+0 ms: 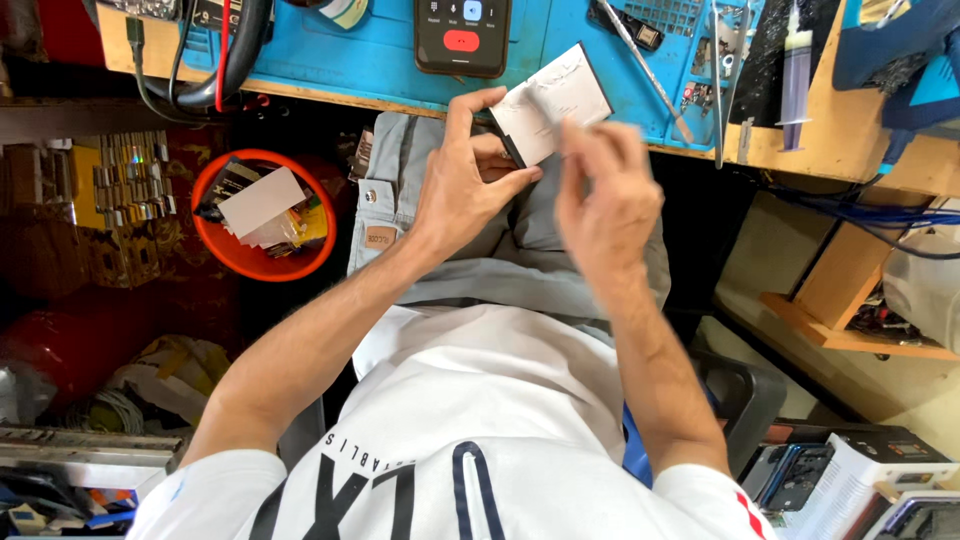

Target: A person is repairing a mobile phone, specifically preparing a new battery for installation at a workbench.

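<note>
My left hand [470, 180] grips a small flat white rectangular part with a dark edge [552, 102], tilted, held over my lap just in front of the bench edge. Thumb and fingers pinch its lower left corner. My right hand [605, 195] is blurred beside it, fingers bent and raised against the part's lower right side; whether it touches the part is unclear. Both hands hover above my grey trousers [520, 250].
A blue work mat [380, 60] on the wooden bench [850, 130] carries a phone with a lit screen [462, 35], tweezers [645, 65], a syringe [792, 70] and small parts. An orange bin [262, 215] with scraps sits on the floor at left. Cables [215, 70] hang at upper left.
</note>
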